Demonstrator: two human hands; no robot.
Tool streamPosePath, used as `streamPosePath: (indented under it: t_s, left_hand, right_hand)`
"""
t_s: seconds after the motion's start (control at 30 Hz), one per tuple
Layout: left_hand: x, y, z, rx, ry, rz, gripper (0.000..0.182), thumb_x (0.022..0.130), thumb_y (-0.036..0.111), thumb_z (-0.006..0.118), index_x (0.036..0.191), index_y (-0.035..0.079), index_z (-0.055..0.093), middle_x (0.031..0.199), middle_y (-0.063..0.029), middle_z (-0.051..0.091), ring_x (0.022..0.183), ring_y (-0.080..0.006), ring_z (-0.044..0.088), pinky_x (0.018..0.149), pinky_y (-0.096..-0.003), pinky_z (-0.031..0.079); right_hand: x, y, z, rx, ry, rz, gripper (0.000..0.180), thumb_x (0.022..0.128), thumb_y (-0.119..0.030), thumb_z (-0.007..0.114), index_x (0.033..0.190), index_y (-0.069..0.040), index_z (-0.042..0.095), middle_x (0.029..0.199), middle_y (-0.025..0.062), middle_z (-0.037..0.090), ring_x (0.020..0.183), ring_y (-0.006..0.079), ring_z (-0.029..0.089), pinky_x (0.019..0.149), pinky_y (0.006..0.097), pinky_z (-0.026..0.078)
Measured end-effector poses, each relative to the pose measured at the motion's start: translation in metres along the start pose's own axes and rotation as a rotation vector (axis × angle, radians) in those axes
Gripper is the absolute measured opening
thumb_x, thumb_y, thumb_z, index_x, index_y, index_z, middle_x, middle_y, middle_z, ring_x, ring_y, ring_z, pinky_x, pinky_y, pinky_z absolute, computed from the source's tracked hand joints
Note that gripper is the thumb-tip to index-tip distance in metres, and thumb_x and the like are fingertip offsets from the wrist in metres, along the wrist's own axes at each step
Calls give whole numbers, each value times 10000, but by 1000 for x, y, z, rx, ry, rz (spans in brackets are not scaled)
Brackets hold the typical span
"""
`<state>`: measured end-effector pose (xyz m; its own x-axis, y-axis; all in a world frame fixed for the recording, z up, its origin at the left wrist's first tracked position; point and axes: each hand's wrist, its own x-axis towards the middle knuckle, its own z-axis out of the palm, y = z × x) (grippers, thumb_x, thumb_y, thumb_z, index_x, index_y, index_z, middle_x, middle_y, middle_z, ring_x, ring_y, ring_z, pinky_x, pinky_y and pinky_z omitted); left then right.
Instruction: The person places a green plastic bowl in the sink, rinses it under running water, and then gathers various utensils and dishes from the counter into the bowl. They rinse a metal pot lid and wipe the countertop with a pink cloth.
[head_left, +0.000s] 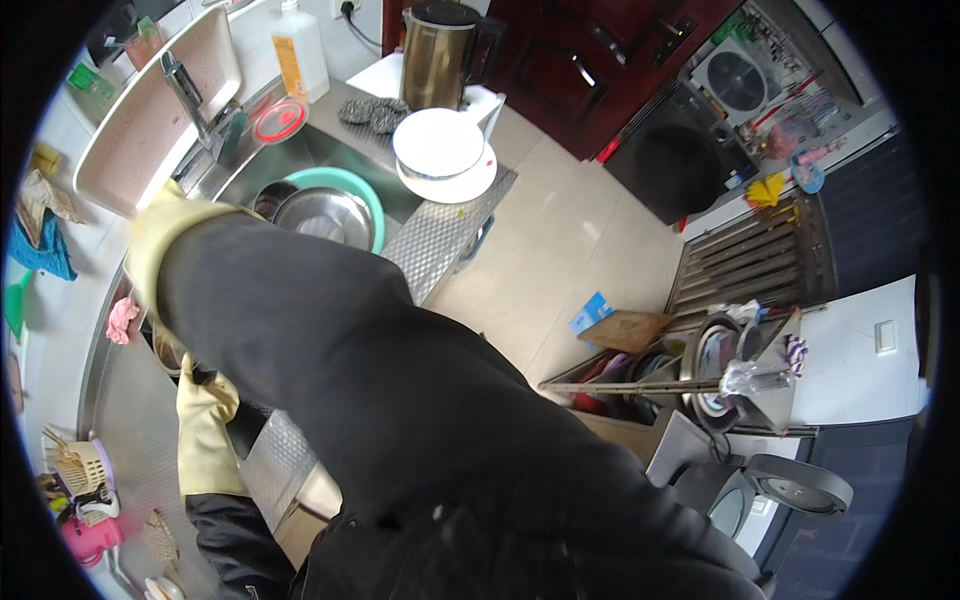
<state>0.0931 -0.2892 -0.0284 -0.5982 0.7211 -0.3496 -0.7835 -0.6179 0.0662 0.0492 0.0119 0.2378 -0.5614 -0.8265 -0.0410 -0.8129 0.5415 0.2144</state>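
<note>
My right hand (161, 217), in a pale yellow rubber glove, reaches across the double steel sink beside a speckled pale-pink tub (154, 124) that leans behind the faucet (184, 97). Its fingers are mostly hidden behind the cuff and my black sleeve. In a matching glove, my left hand (206, 409) is at the nearer basin, close to a partly covered round vessel (166, 352). I cannot tell whether it grips the vessel. Within the farther basin, a teal plastic basin (367, 196) holds a stainless steel bowl (326, 214); a small dark cup or pot (271, 196) is beside it.
A white bowl (439, 139) on a plate (450, 191), steel-wool scrubbers (373, 114), a red-ringed lid (281, 121), a plastic bottle (300, 56) and an electric kettle (439, 60) stand around the far basin. A pink cloth (121, 320) and chopstick basket (86, 465) are left.
</note>
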Motion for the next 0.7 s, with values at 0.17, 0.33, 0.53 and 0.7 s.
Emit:
streamPosePath:
  t_s: [0.17, 0.33, 0.53, 0.7]
  left_hand:
    - [-3, -25, 50, 62, 683, 511, 384, 1149, 334, 578, 1365, 33, 677, 1239, -146, 774, 1057, -319, 777, 955, -384, 671]
    - [3, -50, 64, 84, 751, 562, 377, 1153, 341, 575, 1360, 41, 676, 1240, -140, 777, 1056, -322, 772, 931, -398, 664]
    - [2, -39, 60, 75, 800, 667, 370, 1158, 349, 571, 1353, 52, 674, 1242, -132, 779, 1055, -324, 766, 903, -416, 657]
    - [-4, -46, 51, 84, 798, 716, 364, 1162, 356, 568, 1348, 60, 673, 1243, -126, 782, 1053, -326, 761, 879, -430, 651]
  right_hand:
    - [90, -46, 59, 309, 54, -143, 291, 987, -273, 662, 1176, -182, 864, 1192, 61, 840, 1134, 284, 794, 896, 589, 577]
    - [94, -76, 82, 363, -43, -174, 298, 986, -289, 667, 1182, -172, 859, 1200, 67, 838, 1139, 288, 792, 920, 578, 578]
    - [112, -73, 100, 401, -66, -176, 309, 985, -308, 672, 1189, -160, 852, 1209, 73, 835, 1147, 294, 789, 949, 565, 580]
    - [111, -60, 118, 424, -122, -129, 321, 984, -324, 676, 1194, -150, 846, 1217, 79, 833, 1152, 298, 787, 974, 554, 581]
